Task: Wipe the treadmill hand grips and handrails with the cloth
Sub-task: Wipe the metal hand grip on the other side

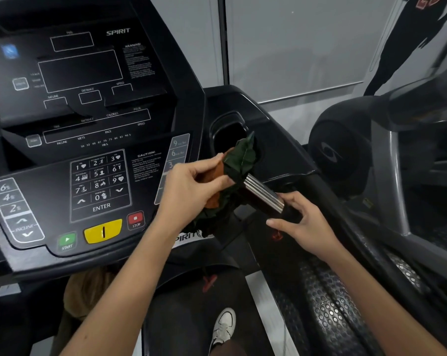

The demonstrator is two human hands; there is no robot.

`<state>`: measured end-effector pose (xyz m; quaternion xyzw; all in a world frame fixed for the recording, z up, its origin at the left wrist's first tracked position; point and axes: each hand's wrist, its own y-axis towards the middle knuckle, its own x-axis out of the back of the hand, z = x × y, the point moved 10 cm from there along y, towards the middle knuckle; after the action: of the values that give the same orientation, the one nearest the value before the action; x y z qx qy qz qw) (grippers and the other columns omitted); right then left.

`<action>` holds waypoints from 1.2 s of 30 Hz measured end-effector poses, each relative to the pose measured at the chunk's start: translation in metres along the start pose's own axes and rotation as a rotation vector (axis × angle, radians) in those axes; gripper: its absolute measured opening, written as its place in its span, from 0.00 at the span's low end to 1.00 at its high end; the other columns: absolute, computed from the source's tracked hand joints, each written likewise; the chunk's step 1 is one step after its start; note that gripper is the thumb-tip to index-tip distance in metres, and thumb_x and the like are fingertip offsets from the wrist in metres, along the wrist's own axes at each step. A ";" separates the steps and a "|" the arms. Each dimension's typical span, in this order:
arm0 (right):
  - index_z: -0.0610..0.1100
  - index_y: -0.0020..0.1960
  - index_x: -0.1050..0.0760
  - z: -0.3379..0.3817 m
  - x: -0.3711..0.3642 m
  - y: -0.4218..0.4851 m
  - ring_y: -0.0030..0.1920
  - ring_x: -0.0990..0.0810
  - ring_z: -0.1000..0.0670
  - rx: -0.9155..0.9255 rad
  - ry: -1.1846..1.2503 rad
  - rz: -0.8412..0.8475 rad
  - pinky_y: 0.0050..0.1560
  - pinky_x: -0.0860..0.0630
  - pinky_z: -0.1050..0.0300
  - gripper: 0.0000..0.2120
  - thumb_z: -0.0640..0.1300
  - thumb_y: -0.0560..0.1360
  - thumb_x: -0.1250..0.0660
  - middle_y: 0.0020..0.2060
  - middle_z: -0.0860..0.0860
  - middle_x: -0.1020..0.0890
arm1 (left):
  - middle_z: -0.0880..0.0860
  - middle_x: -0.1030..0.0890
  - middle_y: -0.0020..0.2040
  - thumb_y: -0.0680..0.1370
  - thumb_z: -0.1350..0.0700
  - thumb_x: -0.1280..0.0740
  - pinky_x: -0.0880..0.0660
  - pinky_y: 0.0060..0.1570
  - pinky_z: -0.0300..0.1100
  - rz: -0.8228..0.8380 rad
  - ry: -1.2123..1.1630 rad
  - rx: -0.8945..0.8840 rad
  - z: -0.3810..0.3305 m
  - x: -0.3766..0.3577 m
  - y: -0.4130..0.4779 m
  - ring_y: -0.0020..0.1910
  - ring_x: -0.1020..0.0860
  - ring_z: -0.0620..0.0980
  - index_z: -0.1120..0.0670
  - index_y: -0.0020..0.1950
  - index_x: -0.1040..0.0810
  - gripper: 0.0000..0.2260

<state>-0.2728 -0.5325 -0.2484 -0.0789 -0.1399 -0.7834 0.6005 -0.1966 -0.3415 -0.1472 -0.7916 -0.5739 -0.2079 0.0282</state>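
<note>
My left hand [191,186] is clamped on the crumpled dark green and orange cloth [239,160]. The cloth is bunched round the upper end of the ribbed chrome hand grip [263,194], on the right side of the black treadmill console [88,124] and just below its oval cup holder [230,129]. My right hand [302,224] is curled round the grip's lower black end, with the thumb on top and the fingers underneath. My 2 hands are therefore apart, 1 at each end of the same bar, with a bare stretch of shiny metal between them.

The grip's long axis is what matters. It runs on a slant from the console's right edge, up and to the left, down towards me and to the right. The cloth is at the far, upper end, so I judge that the unwiped length lies down the bar from my left hand, towards my right.

The left hand has the cloth and is the nearer one for the stroke, which should follow that slant. My right hand sits in the cloth's path and would have to give way near the bottom. The dark handrail [345,227] beyond it runs on down to the right.
</note>
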 end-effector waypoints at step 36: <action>0.51 0.58 0.27 0.001 -0.003 -0.003 0.57 0.24 0.63 -0.020 0.030 0.078 0.58 0.29 0.67 0.22 0.40 0.67 0.26 0.54 0.57 0.20 | 0.51 0.23 0.34 0.70 0.56 0.26 0.25 0.32 0.37 -0.191 -0.253 0.120 0.016 0.003 -0.006 0.32 0.22 0.43 0.53 0.36 0.25 0.09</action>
<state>-0.2745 -0.5286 -0.2491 -0.0785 -0.1199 -0.7617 0.6319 -0.1967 -0.3317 -0.1621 -0.7503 -0.6567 -0.0738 -0.0170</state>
